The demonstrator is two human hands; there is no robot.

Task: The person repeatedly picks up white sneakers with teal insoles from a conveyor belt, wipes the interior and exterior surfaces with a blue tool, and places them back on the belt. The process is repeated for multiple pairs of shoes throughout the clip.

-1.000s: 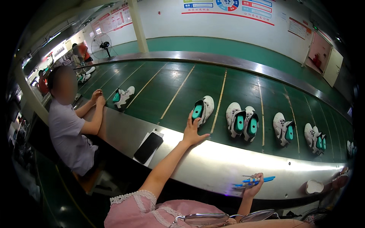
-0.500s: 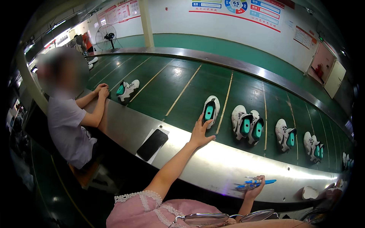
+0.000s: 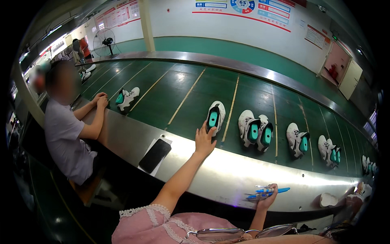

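Note:
My left hand (image 3: pixel 204 140) reaches over the metal ledge to the heel of a white sneaker (image 3: pixel 219 109) on the green conveyor belt. Its fingers are apart and lie at the heel, seemingly touching it; I cannot make out a firm grip. A teal insert (image 3: pixel 213 118) with a dark hole sits inside the shoe opening. Above the ledge, my right hand (image 3: pixel 268 197) is closed around several blue pens (image 3: pixel 260 196); a slim silver tip also sticks out of that bunch.
More white sneakers (image 3: pixel 246 127) with teal inserts stand along the green belt (image 3: pixel 178 91). A black phone (image 3: pixel 155 155) rests on white paper on the metal ledge (image 3: pixel 227 175). A co-worker (image 3: pixel 67 134) sits at the left, hands together by the belt. A white object (image 3: pixel 328 199) lies far right.
The whole view has shifted slightly, so the scene sits further left. My left thumb has drawn in closer to its fingers at the heel. My right hand keeps holding the pens.

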